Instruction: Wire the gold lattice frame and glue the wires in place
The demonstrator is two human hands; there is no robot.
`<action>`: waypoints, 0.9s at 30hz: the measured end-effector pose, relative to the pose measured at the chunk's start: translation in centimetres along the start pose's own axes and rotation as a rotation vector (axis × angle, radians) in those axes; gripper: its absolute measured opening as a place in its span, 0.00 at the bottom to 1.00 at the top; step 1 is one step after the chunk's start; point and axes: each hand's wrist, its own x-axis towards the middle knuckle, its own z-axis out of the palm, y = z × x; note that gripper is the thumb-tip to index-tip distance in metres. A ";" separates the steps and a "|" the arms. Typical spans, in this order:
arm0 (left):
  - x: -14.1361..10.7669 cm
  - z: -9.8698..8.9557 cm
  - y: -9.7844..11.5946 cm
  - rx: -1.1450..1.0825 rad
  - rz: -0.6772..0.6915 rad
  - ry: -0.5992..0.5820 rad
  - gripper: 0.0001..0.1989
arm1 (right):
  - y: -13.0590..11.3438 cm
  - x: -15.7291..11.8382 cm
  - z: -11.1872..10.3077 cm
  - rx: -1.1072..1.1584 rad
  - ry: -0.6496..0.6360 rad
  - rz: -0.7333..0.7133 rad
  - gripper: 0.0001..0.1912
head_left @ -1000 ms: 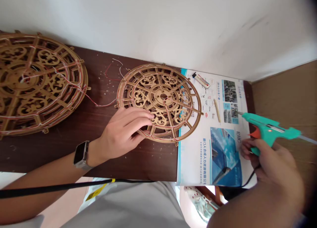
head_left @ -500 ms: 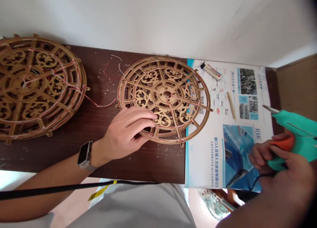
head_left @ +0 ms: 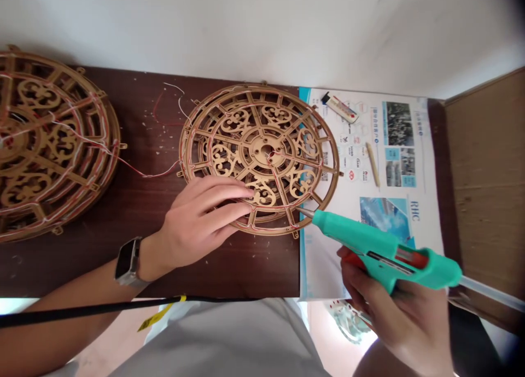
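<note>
A round gold-painted fretwork wheel [head_left: 262, 153] with scrolled panels and red and white wires along its spokes lies on the dark wood table [head_left: 254, 270]. My left hand [head_left: 197, 218] lies across its lower left part, fingers over the rim and spokes, gripping it. My right hand [head_left: 396, 317] is shut around a teal hot glue gun [head_left: 381, 251]. The gun's metal nozzle [head_left: 305, 212] points left, close to the wheel's lower right rim. A second, larger wired wheel [head_left: 53, 142] lies at the far left, cut off by the frame.
A printed paper sheet [head_left: 422, 147] under the wheel's right edge holds a small red and white object [head_left: 339, 107] and a thin wooden stick [head_left: 372, 164]. Loose wires and white specks lie on the table. A white wall rises behind; a brown board stands right.
The glue gun has swung in from the right edge, its nozzle now near the wheel's rim. The view has shifted. My left hand stays on the wheel.
</note>
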 end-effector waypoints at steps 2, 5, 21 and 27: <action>-0.1 0.0 0.0 0.001 0.002 0.012 0.11 | -0.5 0.8 0.1 -0.030 -0.040 -0.008 0.05; -0.2 0.0 0.0 0.000 0.006 0.022 0.11 | -1.1 1.7 0.3 -0.077 -0.087 -0.030 0.06; -0.8 -0.1 0.1 0.015 0.004 0.032 0.10 | -1.3 2.2 -0.2 -0.029 -0.143 0.039 0.10; -0.8 -0.1 0.1 0.019 0.011 0.020 0.10 | -1.4 2.4 -0.3 -0.060 -0.149 0.041 0.09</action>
